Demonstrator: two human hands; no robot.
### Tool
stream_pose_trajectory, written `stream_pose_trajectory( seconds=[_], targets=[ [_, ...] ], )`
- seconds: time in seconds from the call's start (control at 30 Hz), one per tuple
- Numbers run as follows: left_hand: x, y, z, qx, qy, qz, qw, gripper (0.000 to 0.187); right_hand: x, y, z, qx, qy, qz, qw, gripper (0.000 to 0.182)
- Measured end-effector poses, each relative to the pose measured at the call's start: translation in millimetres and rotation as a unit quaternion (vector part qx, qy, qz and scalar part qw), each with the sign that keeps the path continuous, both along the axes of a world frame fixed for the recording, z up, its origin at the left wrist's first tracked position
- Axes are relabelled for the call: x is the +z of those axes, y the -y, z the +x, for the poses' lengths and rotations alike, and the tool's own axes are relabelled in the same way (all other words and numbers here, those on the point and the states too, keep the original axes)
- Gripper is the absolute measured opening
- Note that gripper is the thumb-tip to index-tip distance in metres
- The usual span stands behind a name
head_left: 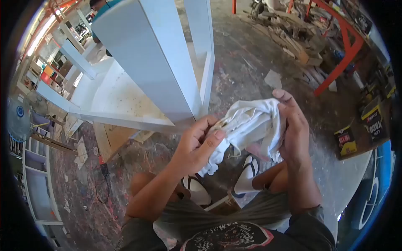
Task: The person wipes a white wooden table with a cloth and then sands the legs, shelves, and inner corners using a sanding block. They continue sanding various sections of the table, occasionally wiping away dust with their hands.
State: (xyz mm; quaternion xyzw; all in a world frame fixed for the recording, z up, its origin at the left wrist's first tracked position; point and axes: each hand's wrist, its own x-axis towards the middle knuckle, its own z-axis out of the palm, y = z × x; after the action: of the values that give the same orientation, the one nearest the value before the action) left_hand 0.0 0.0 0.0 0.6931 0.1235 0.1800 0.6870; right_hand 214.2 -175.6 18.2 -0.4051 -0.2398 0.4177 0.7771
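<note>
1 large white frame (138, 54) stands ahead and to the left, so the left hand (192, 146) is nearer to it. 1 red table (351, 46) is farther off, ahead and right; 2 cans, a nearer can (346, 143) and a farther can (374, 122), sit well right of the hands. 1 white cloth (251, 119) hangs bunched between the 2 hands, its long axis slanting from lower left to upper right. The left hand pinches its left end; the right hand (296, 129) grips its right end, though its fingers are partly hidden.
</note>
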Motion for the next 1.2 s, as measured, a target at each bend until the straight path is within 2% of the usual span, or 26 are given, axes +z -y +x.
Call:
stream_pose_trajectory(
  seconds=[0.07,0.1,0.13,0.17,0.2,0.3,0.37,0.43,0.47,0.5,0.57,0.6,0.67,0.7,0.77,0.8,0.87,0.9,0.97,1.0,1.07,1.1,1.17,1.2],
  targets=[
    [-9,4,5,-0.009,0.034,-0.054,0.998,0.03,-8,-2,-2,-0.05,0.109,-0.061,0.991,0.038],
    [12,-6,5,-0.009,0.044,-0.037,0.998,0.03,10,-14,-6,-0.051,0.117,-0.043,0.991,0.038],
    [15,-2,4,-0.001,0.046,-0.061,0.997,0.029,11,-12,-11,-0.073,0.261,-0.098,0.958,0.039],
    [14,0,3,0.007,0.047,-0.089,0.995,0.028,11,-9,-16,-0.09,0.398,-0.153,0.9,0.041],
    [10,2,2,-0.003,0.052,-0.108,0.993,0.028,15,-9,-19,-0.131,0.524,-0.127,0.832,0.048],
    [12,5,-2,-0.016,0.016,-0.113,0.993,0.026,20,-12,-36,-0.09,0.548,-0.104,0.825,0.056],
    [11,2,-4,-0.036,0.018,-0.085,0.996,0.027,14,-15,-42,-0.09,0.557,-0.094,0.82,0.062],
    [13,3,-4,-0.056,0.018,-0.109,0.992,0.028,12,-18,-43,-0.005,0.521,-0.146,0.841,0.064],
    [12,1,-3,-0.052,0.023,-0.083,0.995,0.03,13,-19,-43,0.017,0.485,-0.148,0.862,0.055],
    [11,1,-2,-0.053,0.022,-0.084,0.995,0.03,16,-19,-42,0.016,0.484,-0.148,0.862,0.055],
    [9,0,-2,-0.023,0.035,-0.058,0.997,0.037,21,-16,-38,0.086,0.454,-0.228,0.857,0.038],
    [9,-2,-1,-0.021,0.034,-0.061,0.997,0.037,20,-15,-38,0.09,0.453,-0.23,0.857,0.038],
    [10,-4,-2,-0.037,0.016,-0.028,0.999,0.042,16,-14,-38,0.041,0.494,-0.176,0.851,0.022],
    [10,-3,-2,-0.038,0.017,-0.026,0.999,0.042,13,-15,-38,0.04,0.495,-0.174,0.85,0.022],
    [10,1,0,-0.02,0.028,0.018,0.999,0.04,3,-19,-37,-0.02,0.492,-0.068,0.868,0.014],
    [13,0,0,-0.02,0.032,0.023,0.999,0.04,1,-19,-37,-0.023,0.495,-0.063,0.866,0.014],
    [16,-1,0,-0.006,0.0,0.091,0.996,0.04,-1,-17,-36,0.005,0.355,-0.065,0.933,0.013],
    [17,-2,0,-0.005,-0.001,0.091,0.996,0.04,3,-15,-35,0.006,0.355,-0.064,0.933,0.013],
    [18,-3,0,-0.014,-0.03,0.176,0.984,0.044,13,-8,-36,0.0,0.307,-0.128,0.943,0.014],
    [21,-5,0,-0.009,-0.036,0.171,0.985,0.044,14,-10,-41,-0.021,0.311,-0.113,0.943,0.016],
    [25,-8,-1,-0.084,-0.164,0.225,0.957,0.047,18,-7,-43,-0.029,0.289,-0.109,0.951,0.017],
    [21,-8,-3,-0.074,-0.167,0.225,0.957,0.047,21,-7,-42,-0.048,0.272,-0.1,0.956,0.018],
    [13,-12,-4,-0.109,-0.231,0.352,0.9,0.044,22,-7,-38,-0.058,0.288,-0.089,0.952,0.019],
    [14,-14,-4,-0.097,-0.23,0.356,0.901,0.044,18,-6,-32,-0.063,0.27,-0.066,0.958,0.018]
  ],
)
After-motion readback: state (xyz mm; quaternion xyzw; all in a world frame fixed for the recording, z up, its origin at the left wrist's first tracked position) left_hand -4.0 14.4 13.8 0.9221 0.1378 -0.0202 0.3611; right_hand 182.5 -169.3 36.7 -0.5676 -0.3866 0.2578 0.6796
